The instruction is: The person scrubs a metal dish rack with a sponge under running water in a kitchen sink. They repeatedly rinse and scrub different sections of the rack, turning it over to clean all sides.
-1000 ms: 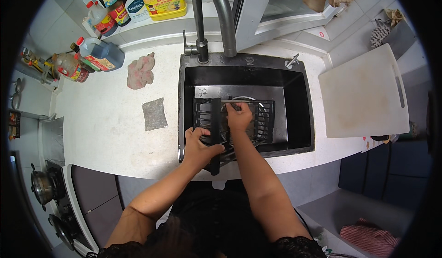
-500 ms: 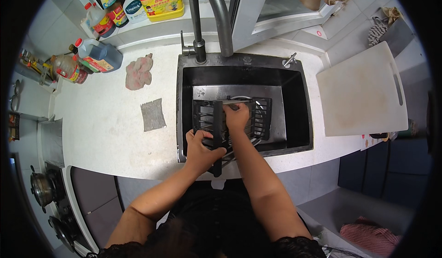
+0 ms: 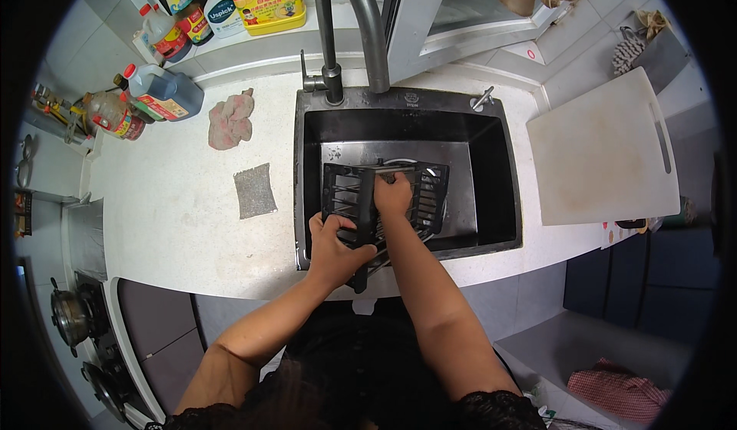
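A black drain rack with slotted ends and metal rods stands tilted in the dark sink. My left hand grips the rack's near left part, thumb on one side of a black panel and fingers on the other. Inside the rack, my right hand is bent with its fingers closed against the rods. Something small and dark shows at its fingertips, too hidden to name. A curved grey tap rises behind the sink.
On the counter left of the sink lie a grey mesh cloth and a pinkish rag. Bottles and a yellow tub stand at the back left. A white cutting board leans at the right.
The rack has turned slightly in my left hand, its right end shifting a little left. My right hand has moved only slightly inside it.
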`<action>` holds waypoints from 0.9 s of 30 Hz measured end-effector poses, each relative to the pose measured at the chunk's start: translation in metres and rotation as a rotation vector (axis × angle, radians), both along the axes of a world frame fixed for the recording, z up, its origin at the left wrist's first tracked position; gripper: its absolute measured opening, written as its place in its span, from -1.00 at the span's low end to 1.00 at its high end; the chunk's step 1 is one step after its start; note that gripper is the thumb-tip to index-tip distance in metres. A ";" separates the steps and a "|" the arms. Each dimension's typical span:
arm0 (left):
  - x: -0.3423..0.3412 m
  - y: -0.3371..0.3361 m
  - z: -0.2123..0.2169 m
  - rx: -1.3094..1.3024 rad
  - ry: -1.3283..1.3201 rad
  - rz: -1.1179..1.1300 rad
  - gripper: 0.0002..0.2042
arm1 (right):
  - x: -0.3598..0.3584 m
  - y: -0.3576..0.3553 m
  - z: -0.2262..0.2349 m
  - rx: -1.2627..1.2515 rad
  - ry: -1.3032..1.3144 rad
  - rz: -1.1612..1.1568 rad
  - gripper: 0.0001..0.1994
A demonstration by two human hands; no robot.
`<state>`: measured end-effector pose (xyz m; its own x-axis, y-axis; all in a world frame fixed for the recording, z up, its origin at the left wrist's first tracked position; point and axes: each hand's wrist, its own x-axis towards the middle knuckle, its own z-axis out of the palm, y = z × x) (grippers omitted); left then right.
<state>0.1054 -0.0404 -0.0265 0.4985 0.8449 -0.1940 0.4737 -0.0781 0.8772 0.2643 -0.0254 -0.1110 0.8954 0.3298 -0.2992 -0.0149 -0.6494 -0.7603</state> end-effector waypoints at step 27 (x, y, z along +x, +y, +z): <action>-0.004 0.006 -0.012 -0.101 -0.034 0.075 -0.58 | 0.009 -0.008 -0.049 0.354 0.195 0.030 -0.76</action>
